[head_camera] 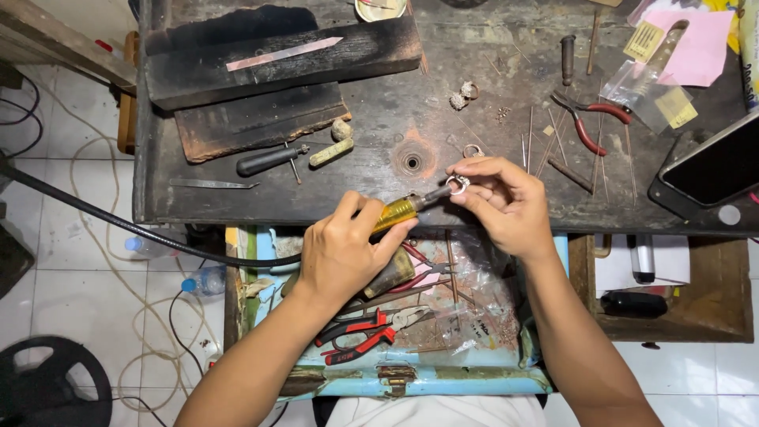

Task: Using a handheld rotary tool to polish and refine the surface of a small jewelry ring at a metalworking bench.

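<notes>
Head view looks straight down on a dark, scarred wooden workbench (379, 170) with an open pale-blue drawer (411, 383) below its front edge. Across the bench's far left lies a charred black wooden block (285, 67) carrying a thin pale metal strip (285, 54). At the right edge rests a black tablet-like device (711, 170), and near it red-handled pliers (589, 119) among scattered thin metal rods. A black-handled awl (269, 160) lies left of centre.

The left hand (344, 253) is closed around a yellow-handled rotary handpiece (399, 212), from which a black flexible shaft (118, 221) runs off to the left. The handpiece tip meets a small silver ring (458, 184), pinched between thumb and fingertips of the right hand (506, 202) just above the bench's front edge. The ring seems to bear a small setting, though it is too small to be sure. In the drawer lie red-and-black pliers (356, 336) and a clear plastic bag (482, 300).
</notes>
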